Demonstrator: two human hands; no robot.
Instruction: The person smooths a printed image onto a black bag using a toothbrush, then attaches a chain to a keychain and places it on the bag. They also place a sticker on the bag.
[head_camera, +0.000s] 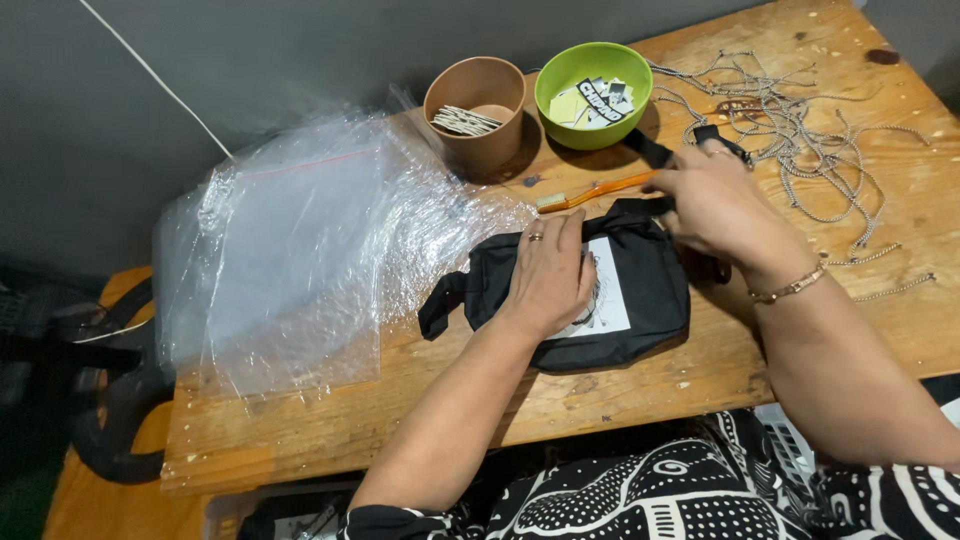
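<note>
Black pouch (640, 300) lies flat on the wooden counter (700, 380), near the front edge, white printed patch facing up. Left hand (548, 275) rests palm-down on the patch, fingers spread flat and pressing, not pinching. Right hand (715, 200) is at the pouch's top right corner, fingers curled together around the black strap (655, 150) area; exact grip hidden behind the knuckles, can't tell if it's pinching strap or fabric.

Handling guess: soft fabric, light, looks empty or near-empty, so it will fold and sag if lifted by one corner. Not fragile, not slippery. Best holds: the strap ends or the top seam; flat palm works for pinning it down.

Around it: stack of clear plastic bags (290, 250) just left, touching the pouch's strap side; orange toothbrush (595, 192) just behind; brown cup (476, 105) and green bowl (593, 82) further back; tangle of ball chains (800, 130) at the right rear.
</note>
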